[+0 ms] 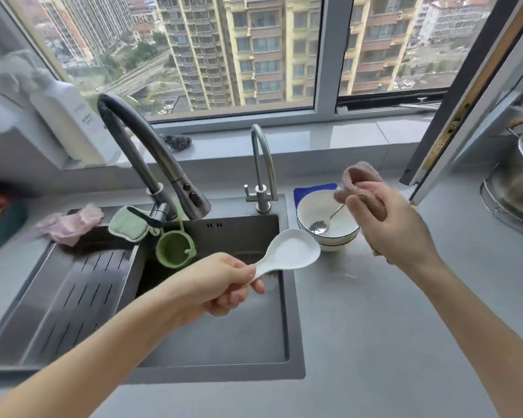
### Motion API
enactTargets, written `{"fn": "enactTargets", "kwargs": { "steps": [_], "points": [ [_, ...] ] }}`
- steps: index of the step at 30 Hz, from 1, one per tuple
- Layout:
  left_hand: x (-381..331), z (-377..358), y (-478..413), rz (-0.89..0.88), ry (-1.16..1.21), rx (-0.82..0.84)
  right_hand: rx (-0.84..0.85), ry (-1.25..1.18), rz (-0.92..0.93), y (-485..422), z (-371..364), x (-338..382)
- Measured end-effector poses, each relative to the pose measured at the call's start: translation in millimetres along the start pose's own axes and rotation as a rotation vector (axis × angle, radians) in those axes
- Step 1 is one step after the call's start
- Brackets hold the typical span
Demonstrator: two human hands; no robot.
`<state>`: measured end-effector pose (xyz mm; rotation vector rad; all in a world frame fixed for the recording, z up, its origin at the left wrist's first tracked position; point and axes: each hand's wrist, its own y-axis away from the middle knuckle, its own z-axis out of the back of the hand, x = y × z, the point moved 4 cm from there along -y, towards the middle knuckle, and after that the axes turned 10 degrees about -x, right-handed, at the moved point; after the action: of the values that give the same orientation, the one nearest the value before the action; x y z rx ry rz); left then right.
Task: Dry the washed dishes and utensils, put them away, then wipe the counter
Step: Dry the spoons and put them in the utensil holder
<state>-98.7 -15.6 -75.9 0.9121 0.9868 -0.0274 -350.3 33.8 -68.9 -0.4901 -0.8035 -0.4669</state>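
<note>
Left hand (215, 285) pinching white spoon (290, 251) by its handle above sink (224, 336), right hand (387, 224) curled around brown cloth (364, 191), metal spoon (323, 223) lying in stacked bowls (326, 236) on counter (390, 342)

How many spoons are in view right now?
2. The white spoon is held by the left hand over the sink; the metal spoon lies in the top bowl beside the sink. More may be hidden between the stacked bowls.
</note>
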Motion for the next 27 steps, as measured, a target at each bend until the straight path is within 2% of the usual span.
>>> {"fn": "enactTargets", "kwargs": {
  "steps": [2, 4, 6, 9, 13, 15, 18, 20, 24, 27],
  "points": [
    [9, 6, 2, 0.014, -0.019, -0.016, 0.050, 0.136, 0.271, 29, -16, 33],
    [15, 10, 4, -0.004, -0.043, -0.049, 0.110, 0.157, 0.558, 66, -50, 65],
    [26, 20, 8, -0.038, -0.098, -0.106, 0.103, 0.182, 0.700, 91, -88, 80],
    [50, 44, 19, -0.047, -0.111, -0.141, 0.129, 0.165, 0.588, 89, -126, 81],
    [81, 85, 41, -0.015, -0.112, -0.099, 0.214, 0.398, 0.511, 85, -161, 75],
    [92, 106, 50, -0.028, -0.125, -0.083, 0.411, 0.318, 0.399, 91, -175, 84],
    [104, 139, 58, -0.099, -0.175, -0.090, 0.810, -0.097, 0.174, 110, -199, 118],
    [113, 157, 62, -0.124, -0.209, -0.075, 0.921, -0.127, 0.123, 121, -214, 133],
    [135, 184, 65, -0.126, -0.288, -0.040, 0.859, -0.104, 0.045, 146, -244, 147],
    [146, 205, 64, -0.144, -0.285, -0.097, 0.610, -0.185, 0.026, 149, -256, 158]
  ]
}}
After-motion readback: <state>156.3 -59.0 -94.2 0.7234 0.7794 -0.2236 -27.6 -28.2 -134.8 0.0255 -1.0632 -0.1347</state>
